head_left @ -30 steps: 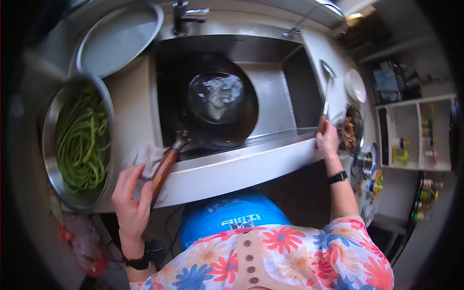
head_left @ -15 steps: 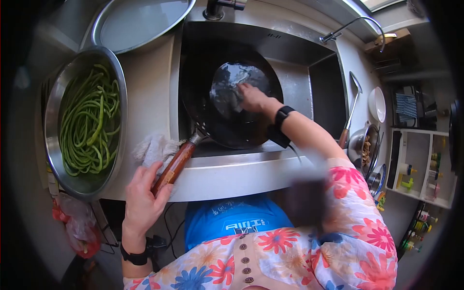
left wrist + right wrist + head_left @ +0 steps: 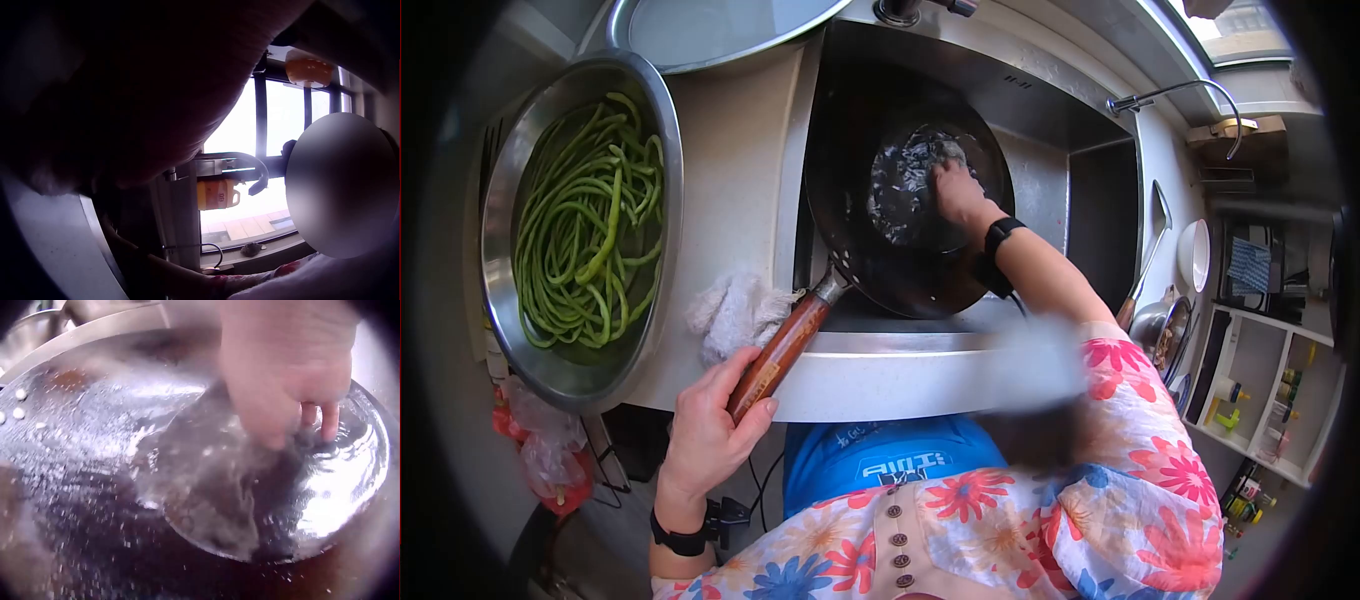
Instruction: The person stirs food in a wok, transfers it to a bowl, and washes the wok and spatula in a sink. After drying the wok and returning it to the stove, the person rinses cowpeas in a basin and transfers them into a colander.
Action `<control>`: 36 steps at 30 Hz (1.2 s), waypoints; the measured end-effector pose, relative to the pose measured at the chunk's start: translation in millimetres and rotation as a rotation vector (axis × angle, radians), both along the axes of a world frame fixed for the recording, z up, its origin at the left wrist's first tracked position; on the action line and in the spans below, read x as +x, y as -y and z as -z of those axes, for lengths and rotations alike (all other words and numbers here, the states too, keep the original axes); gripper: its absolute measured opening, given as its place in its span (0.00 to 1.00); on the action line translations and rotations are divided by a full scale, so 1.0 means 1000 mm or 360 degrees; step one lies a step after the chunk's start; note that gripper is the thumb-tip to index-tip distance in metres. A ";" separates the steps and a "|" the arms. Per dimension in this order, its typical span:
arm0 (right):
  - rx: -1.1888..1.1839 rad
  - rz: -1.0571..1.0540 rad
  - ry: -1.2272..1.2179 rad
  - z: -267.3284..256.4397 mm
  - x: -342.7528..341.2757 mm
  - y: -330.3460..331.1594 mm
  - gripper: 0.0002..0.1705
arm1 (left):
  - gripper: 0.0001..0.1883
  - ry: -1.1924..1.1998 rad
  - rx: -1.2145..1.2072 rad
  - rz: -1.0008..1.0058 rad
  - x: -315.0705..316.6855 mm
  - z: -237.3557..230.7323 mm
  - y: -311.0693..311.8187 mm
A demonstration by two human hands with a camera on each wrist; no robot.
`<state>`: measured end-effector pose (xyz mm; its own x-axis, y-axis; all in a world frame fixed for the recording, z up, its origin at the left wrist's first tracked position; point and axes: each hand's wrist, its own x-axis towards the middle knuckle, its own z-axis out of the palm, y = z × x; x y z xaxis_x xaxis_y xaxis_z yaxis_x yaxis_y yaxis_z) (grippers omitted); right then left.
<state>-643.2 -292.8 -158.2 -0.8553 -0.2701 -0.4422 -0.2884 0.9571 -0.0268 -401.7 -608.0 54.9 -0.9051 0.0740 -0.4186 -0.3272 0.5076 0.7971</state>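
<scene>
A dark wok [image 3: 850,215] with water in it stands in the sink, its wooden handle [image 3: 785,350] over the front edge. My left hand [image 3: 715,425] grips the end of this handle, thumb on one side and fingers on the other; in the left wrist view it is a dark shape [image 3: 150,94]. My right hand [image 3: 963,193] is inside the wok with its fingertips in the water. Something small and greyish [image 3: 949,152] shows at those fingertips. The right wrist view has the hand [image 3: 290,378] pointing down into rippling water [image 3: 219,481], whatever lies under its fingers hidden.
Left of the sink stands an oval metal basin [image 3: 662,290] of long green beans, with a white cloth [image 3: 740,318] beside the handle. A large tray [image 3: 720,35] is behind. On the right are a ladle [image 3: 1150,255], a white bowl [image 3: 1193,255] and a metal bowl [image 3: 1148,325].
My right hand has let go of the ladle at the right and moved left into the wok; its fingers then shifted within the water. My left hand has stayed at the handle. The view has shifted.
</scene>
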 end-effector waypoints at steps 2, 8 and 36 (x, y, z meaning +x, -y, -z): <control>-0.0085 0.0034 -0.0017 0.028 -0.020 -0.001 0.24 | 0.23 -0.0014 0.0001 0.0001 0.000 0.001 0.001; -0.1025 0.0224 0.0037 -0.005 0.010 0.105 0.14 | 0.22 -0.0060 0.0031 -0.0020 0.002 0.005 0.000; 0.0406 -0.0644 0.0499 -0.031 0.041 -0.032 0.26 | 0.22 -0.0114 0.0134 -0.0060 0.006 0.014 0.001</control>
<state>-602.6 -260.7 -126.8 -0.5235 -0.4002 -0.7522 -0.6489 0.7594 0.0475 -395.5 -609.2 40.5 -0.9353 0.0714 -0.3467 -0.2855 0.4265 0.8582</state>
